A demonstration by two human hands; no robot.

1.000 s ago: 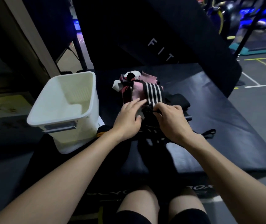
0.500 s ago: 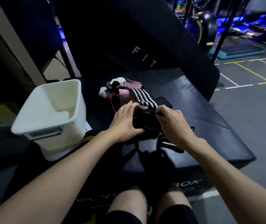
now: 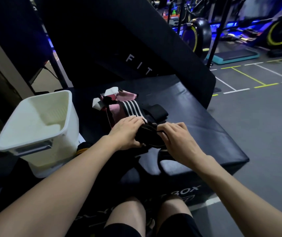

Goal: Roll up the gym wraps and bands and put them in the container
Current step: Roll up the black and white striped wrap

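Note:
A black wrap lies partly rolled on the black padded box in front of me. My left hand grips its left end and my right hand grips its right end, fingers curled over it. A loose black tail of it hangs toward my knees. Just behind lies a pile of wraps: a black one with white stripes, pink ones and a black one. The white plastic container stands to the left, open at the top.
A tall black padded panel with white letters stands behind the box. A black and yellow band lies by the container's base. Grey gym floor with painted lines and exercise bikes lies to the right.
Both hands have kept hold of the black wrap and turned it a little further. The camera has tilted up, showing more of the gym behind.

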